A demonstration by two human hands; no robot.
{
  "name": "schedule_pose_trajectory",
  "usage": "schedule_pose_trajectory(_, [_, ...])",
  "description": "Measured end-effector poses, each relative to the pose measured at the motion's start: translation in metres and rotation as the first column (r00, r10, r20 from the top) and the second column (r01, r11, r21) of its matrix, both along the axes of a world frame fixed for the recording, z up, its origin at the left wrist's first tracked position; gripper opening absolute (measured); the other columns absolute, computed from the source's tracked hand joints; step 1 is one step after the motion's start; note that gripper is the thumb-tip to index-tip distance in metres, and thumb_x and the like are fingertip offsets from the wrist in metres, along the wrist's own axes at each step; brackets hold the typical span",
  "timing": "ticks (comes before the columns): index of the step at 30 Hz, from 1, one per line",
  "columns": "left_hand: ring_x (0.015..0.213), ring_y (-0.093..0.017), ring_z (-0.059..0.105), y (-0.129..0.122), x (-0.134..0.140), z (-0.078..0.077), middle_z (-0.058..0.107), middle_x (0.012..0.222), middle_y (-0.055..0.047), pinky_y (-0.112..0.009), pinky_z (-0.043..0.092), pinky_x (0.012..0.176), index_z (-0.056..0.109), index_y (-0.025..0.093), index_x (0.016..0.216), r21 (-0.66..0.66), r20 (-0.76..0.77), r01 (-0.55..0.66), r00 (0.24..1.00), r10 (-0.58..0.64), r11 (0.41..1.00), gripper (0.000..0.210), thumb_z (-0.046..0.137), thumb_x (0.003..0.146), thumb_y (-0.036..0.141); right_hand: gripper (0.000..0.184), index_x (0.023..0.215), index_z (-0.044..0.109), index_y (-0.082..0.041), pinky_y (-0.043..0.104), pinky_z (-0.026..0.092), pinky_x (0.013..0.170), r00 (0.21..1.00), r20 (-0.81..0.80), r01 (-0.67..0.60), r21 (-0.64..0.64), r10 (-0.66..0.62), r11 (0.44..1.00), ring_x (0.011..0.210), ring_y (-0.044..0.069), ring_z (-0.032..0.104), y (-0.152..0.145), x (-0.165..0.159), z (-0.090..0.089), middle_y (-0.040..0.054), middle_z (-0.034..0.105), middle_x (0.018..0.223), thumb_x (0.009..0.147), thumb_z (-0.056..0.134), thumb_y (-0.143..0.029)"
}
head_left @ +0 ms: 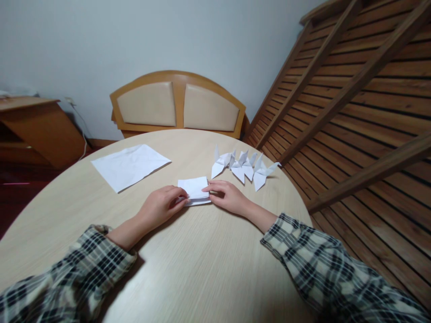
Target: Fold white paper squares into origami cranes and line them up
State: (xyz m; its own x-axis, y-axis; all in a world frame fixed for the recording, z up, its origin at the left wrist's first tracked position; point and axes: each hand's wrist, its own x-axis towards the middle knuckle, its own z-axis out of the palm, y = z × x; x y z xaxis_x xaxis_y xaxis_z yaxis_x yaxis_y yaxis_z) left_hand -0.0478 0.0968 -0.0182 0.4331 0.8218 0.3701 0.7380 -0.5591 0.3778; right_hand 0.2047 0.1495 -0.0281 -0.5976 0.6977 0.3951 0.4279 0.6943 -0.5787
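Note:
A small folded sheet of white paper [193,186] lies on the table between my two hands, with its layers slightly apart along the near edge. My left hand [163,204] pinches its near left corner between thumb and fingers. On the other side my right hand [229,196] grips the right edge, fingers on top and thumb by the near corner. Several white origami cranes [240,166] stand in a group beyond my right hand. To the far left lies a flat sheet of white paper [131,166] with faint creases.
The round pale wooden table [202,269] carries all the paper. Behind it stands a wooden headboard with cream panels [146,105]. A slatted wooden structure [370,112] leans along the right side. At the left is a brown cabinet [43,130] near a white cable [81,125].

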Motion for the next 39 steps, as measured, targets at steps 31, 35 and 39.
schedule_pose_trajectory(31, [0.125,-0.029,0.053,0.003,0.007,-0.010,0.062,0.134,-0.014,-0.050,0.043,0.106,0.065,0.020,0.123,-0.019,-0.055,0.149,0.987,-0.150,0.989,0.034,0.056,0.093,0.034,0.028,0.091,0.069,-0.022,0.038,0.044,0.095,0.995,0.093,-0.037,0.075,0.030,0.997,0.103,0.020,0.063,0.003,0.004,0.001,0.0034,0.073,0.101,0.076,0.054,-0.004])
schedule_pose_trajectory(35, [0.126,-0.030,0.053,0.003,0.007,-0.011,0.061,0.135,-0.014,-0.050,0.043,0.107,0.063,0.019,0.126,-0.034,-0.097,0.137,0.985,-0.140,0.990,0.038,0.056,0.093,0.039,0.024,0.095,0.069,-0.020,0.037,0.045,0.092,0.997,0.072,0.015,0.058,-0.019,0.998,0.098,0.020,0.064,0.001,0.004,0.004,0.0051,0.072,0.099,0.079,0.056,-0.008])
schedule_pose_trajectory(39, [0.126,-0.030,0.053,0.002,0.007,-0.010,0.060,0.136,-0.016,-0.049,0.043,0.107,0.061,0.017,0.128,-0.025,-0.165,0.135,0.977,-0.137,0.991,0.042,0.054,0.095,0.042,0.018,0.092,0.068,-0.019,0.035,0.046,0.088,0.997,0.067,0.027,0.029,-0.029,0.999,0.093,0.019,0.064,0.001,0.004,0.006,0.0052,0.072,0.096,0.081,0.056,-0.010])
